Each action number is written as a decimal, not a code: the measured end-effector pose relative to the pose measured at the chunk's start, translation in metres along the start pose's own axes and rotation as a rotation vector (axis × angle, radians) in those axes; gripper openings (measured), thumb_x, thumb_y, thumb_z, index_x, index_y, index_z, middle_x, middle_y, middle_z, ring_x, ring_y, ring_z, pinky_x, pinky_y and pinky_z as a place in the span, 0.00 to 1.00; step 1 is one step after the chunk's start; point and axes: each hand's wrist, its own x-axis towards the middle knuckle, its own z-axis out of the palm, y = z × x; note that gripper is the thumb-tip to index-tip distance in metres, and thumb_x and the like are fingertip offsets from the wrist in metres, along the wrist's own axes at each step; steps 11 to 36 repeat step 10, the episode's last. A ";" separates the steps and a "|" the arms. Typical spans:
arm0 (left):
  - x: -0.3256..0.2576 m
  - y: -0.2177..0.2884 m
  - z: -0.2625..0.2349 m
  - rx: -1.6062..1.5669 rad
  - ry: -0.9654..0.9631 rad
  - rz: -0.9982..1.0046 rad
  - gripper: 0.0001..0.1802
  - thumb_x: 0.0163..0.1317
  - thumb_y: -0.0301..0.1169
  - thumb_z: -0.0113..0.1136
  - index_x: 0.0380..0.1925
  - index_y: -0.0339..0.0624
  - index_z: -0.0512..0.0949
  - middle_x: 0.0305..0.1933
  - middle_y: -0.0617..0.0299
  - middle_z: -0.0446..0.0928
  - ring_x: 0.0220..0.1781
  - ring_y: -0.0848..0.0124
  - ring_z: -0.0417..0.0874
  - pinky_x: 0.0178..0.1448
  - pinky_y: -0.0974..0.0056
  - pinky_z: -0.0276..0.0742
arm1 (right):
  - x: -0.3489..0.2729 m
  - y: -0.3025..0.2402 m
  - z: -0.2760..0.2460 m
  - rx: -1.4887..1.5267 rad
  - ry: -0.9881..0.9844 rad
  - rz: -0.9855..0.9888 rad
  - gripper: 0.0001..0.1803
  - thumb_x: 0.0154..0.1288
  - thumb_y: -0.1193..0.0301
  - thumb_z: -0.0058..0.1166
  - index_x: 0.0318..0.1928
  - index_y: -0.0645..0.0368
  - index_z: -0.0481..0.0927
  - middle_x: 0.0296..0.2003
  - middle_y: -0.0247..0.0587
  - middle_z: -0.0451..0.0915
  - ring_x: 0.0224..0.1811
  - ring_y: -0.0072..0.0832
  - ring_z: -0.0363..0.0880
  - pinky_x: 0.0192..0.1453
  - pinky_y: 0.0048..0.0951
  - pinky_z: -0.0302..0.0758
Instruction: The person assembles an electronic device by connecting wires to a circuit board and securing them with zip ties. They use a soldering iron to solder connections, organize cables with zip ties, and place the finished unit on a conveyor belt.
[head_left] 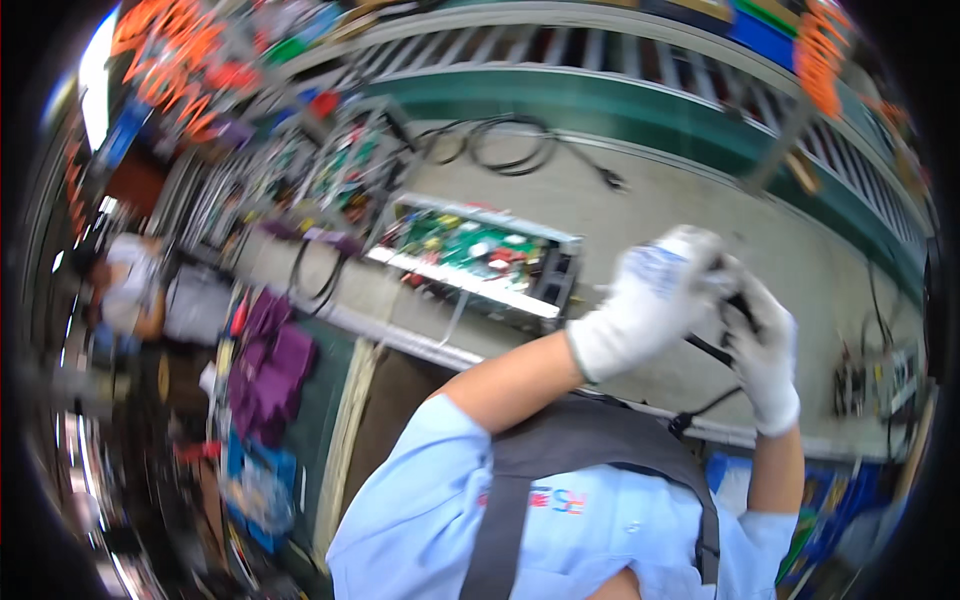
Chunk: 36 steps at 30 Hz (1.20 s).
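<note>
Cable (712, 349), black and thin, runs between two white-gloved hands raised above the bench (690, 210); its lower length drops to a small dark plug (681, 424) near the bench's front edge. The left hand (650, 300) is curled into a fist around the upper end, and the right hand (765, 360) closes beside it, fingers wrapped on the same dark piece, so both grips are narrow and holding the cable. Held up and close together like this, the two hands keep the short stretch between them taut and in plain sight, clear of the clutter below.

Behind the hands lies an open metal chassis (480, 262) with a green circuit board inside, set flat so its parts face upward. A coiled black cord (505, 145) rests farther back on the grey surface. To the left hang purple bags (268, 365); orange loops (175, 55) hang above, top left. Blue bins (255, 490) sit low on the left. A red and blue badge (555, 497) marks the pale blue shirt.
</note>
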 end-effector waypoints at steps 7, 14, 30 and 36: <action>-0.023 0.000 0.001 -0.518 -0.032 0.218 0.06 0.56 0.23 0.61 0.35 0.40 0.78 0.36 0.55 0.76 0.41 0.58 0.79 0.44 0.60 0.76 | 0.005 0.006 -0.012 0.118 -0.074 0.030 0.25 0.58 0.85 0.51 0.59 0.66 0.76 0.40 0.36 0.81 0.31 0.16 0.75 0.35 0.19 0.74; -0.036 -0.009 -0.011 -0.471 -0.412 0.019 0.07 0.56 0.27 0.62 0.35 0.41 0.78 0.38 0.56 0.78 0.43 0.57 0.81 0.45 0.59 0.76 | 0.017 0.001 -0.029 0.025 -0.271 0.049 0.25 0.58 0.83 0.53 0.58 0.66 0.76 0.46 0.42 0.83 0.42 0.21 0.81 0.50 0.16 0.74; -0.036 -0.009 -0.011 -0.471 -0.412 0.019 0.07 0.56 0.27 0.62 0.35 0.41 0.78 0.38 0.56 0.78 0.43 0.57 0.81 0.45 0.59 0.76 | 0.017 0.001 -0.029 0.025 -0.271 0.049 0.25 0.58 0.83 0.53 0.58 0.66 0.76 0.46 0.42 0.83 0.42 0.21 0.81 0.50 0.16 0.74; -0.036 -0.009 -0.011 -0.471 -0.412 0.019 0.07 0.56 0.27 0.62 0.35 0.41 0.78 0.38 0.56 0.78 0.43 0.57 0.81 0.45 0.59 0.76 | 0.017 0.001 -0.029 0.025 -0.271 0.049 0.25 0.58 0.83 0.53 0.58 0.66 0.76 0.46 0.42 0.83 0.42 0.21 0.81 0.50 0.16 0.74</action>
